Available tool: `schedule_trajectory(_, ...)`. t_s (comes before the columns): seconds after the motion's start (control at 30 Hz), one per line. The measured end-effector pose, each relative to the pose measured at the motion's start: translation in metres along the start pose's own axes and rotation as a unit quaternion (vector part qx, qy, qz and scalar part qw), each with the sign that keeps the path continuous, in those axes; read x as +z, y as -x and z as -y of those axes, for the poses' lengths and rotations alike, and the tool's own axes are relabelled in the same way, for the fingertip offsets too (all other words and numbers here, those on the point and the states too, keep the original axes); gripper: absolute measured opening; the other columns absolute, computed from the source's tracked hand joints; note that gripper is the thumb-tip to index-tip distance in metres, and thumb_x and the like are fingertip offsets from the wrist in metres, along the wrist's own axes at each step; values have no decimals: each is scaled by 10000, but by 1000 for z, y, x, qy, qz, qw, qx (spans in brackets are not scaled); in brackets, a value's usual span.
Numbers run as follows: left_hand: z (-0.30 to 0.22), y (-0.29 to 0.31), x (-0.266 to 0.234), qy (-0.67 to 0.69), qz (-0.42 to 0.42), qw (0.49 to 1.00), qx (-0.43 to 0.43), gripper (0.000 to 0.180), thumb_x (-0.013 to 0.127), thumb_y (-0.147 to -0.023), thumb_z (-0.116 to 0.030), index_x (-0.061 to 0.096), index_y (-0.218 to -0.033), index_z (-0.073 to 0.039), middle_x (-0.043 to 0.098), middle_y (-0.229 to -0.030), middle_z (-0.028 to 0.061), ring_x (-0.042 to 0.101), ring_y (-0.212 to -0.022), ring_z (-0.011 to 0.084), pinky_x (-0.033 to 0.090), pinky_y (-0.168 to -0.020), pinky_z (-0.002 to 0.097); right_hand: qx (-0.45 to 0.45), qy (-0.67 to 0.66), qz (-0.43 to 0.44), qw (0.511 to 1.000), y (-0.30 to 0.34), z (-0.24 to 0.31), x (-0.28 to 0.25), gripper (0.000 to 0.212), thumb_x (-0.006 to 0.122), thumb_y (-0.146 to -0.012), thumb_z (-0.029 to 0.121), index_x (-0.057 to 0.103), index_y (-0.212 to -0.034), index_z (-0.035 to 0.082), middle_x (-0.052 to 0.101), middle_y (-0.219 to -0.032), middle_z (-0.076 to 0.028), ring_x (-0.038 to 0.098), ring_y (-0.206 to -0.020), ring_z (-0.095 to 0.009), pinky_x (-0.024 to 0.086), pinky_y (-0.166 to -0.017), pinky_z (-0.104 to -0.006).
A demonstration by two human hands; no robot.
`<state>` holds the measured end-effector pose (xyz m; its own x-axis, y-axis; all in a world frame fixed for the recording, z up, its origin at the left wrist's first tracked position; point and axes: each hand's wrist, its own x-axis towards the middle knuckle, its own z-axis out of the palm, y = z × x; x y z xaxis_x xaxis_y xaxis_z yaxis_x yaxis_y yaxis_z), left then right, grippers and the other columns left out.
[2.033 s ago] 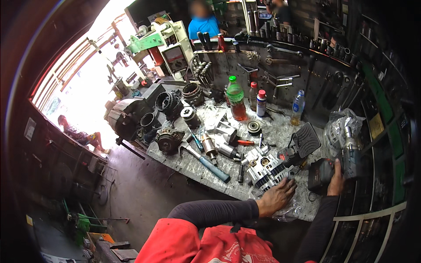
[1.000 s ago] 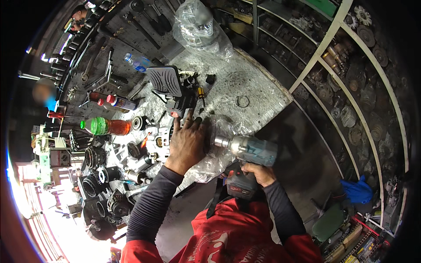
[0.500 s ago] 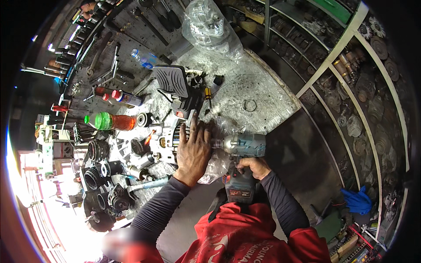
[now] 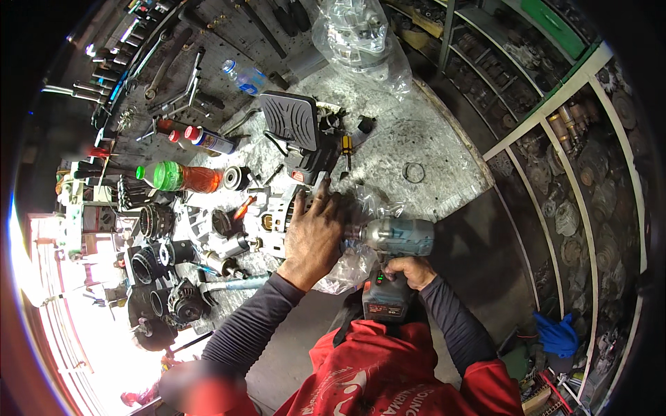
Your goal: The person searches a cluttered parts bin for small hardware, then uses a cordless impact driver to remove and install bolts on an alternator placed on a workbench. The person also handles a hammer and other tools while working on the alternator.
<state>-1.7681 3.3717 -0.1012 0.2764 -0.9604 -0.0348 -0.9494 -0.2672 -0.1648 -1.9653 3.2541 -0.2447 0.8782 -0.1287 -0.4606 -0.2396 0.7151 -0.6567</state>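
My left hand (image 4: 316,239) lies over a silver alternator (image 4: 276,220) on the bench and holds it, its fingers spread across the slotted housing. My right hand (image 4: 411,272) is closed round the handle of a blue-grey cordless impact wrench (image 4: 399,237). The wrench lies level, its nose pointing left at the alternator's end beside my left hand. Whether a socket sits on a nut there is hidden by my hand. Small green lights show above its dark battery (image 4: 386,299). A clear plastic bag (image 4: 343,269) lies crumpled under the alternator and wrench.
Beyond the alternator stand a black work lamp (image 4: 290,125) and a yellow-handled screwdriver (image 4: 347,147). A green-capped bottle (image 4: 177,177) and several alternator parts (image 4: 156,222) crowd the left. A bagged metal part (image 4: 357,35) sits at the far edge. Parts shelves (image 4: 548,152) line the right.
The view has shifted slightly, so the bench appears farther right. Green lights now show on the impact wrench. Both hands keep their places on the alternator and the wrench.
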Motion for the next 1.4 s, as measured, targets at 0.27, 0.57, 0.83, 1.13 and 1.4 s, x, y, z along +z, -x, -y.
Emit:
schedule_trajectory(0.27,0,-3,-1,-5,42,999,-10,499,665,-901,-287,630,-1380,-154,593,-1404,85,415,-1456,335,310,-1165,581,15,25,12,999,-4,2,-3,366,658,-746,-27,696,-1109,-13,627,-733,-69,551,-591,-147,447,-570,-308)
schedule_trajectory(0.57,-1,-2,-6,-5,65,998,-6,530,649,-916,-280,591,-1428,-156,562,-1439,106,417,-1455,339,286,-1185,594,8,6,8,1000,-5,-3,-5,365,663,-743,-21,687,-1108,-18,643,-749,-75,571,-602,-157,466,-574,-311)
schedule_trajectory(0.83,-2,-2,-3,-12,83,996,-15,560,663,-904,-275,575,-1440,-142,572,-1430,99,410,-1464,337,271,-1194,588,16,22,36,999,-6,-7,-11,381,649,-772,4,696,-1149,-7,649,-769,-58,567,-622,-134,464,-587,-301)
schedule_trajectory(1.13,0,-4,-3,4,69,998,-12,529,689,-884,-264,609,-1387,-123,583,-1400,97,418,-1457,326,275,-1190,584,34,25,18,999,-6,-7,-10,247,657,-782,28,716,-1019,-8,651,-755,-53,571,-627,-132,467,-615,-291)
schedule_trajectory(1.4,0,-4,-5,-3,84,996,-18,592,692,-868,-257,574,-1431,-118,571,-1413,114,421,-1450,336,284,-1184,587,37,20,20,999,-7,-3,-8,256,661,-771,25,718,-1018,-5,648,-751,-48,570,-627,-132,466,-606,-294)
